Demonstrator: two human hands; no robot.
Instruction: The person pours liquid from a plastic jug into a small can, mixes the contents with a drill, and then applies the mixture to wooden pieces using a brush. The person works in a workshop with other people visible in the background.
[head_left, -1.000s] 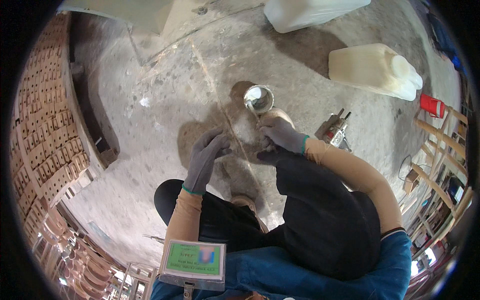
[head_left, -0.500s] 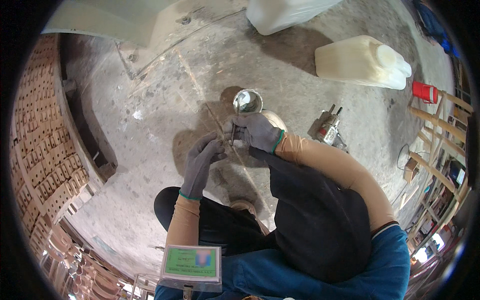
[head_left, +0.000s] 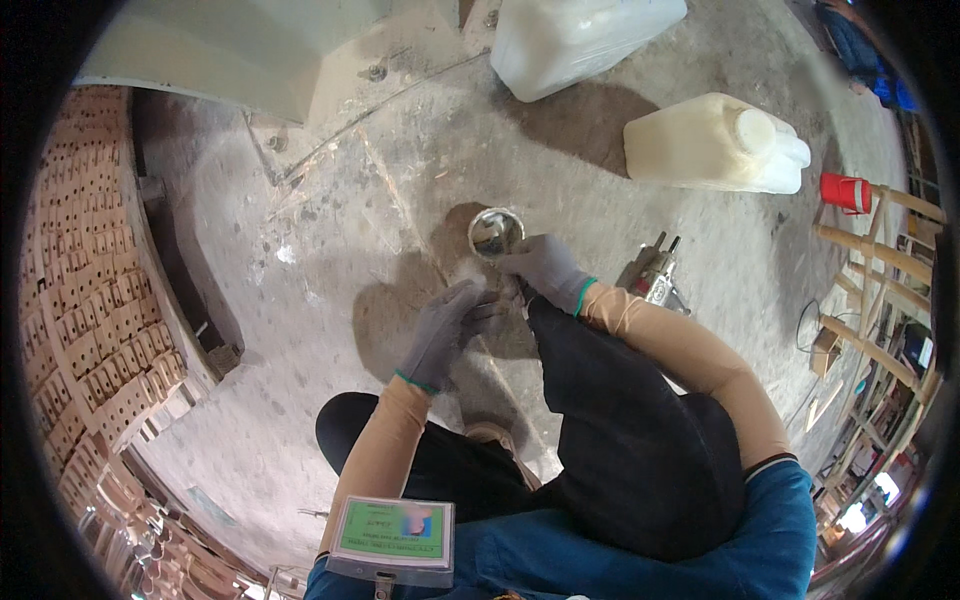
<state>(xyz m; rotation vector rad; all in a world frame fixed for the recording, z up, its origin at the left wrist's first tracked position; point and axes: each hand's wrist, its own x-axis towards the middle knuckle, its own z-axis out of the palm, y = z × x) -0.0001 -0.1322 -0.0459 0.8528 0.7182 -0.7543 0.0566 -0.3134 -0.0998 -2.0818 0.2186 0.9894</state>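
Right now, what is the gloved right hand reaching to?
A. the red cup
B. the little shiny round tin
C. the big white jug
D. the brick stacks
B: the right hand rests at the rim of the small shiny tin on the floor, far from the rest.

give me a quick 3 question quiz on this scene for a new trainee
1. True or false: both hands wear grey gloves.
2. Which hand is at the rim of the small shiny round metal tin on the concrete floor? A) left hand B) right hand C) neither
3. Fill in: the two large pale plastic jugs lie on the ____.

Key
1. True.
2. B: the right hand is at the tin's rim; the left hand is just below it, fingers curled, contents hidden.
3. Floor, beyond the tin. A small red cup stands to their right.
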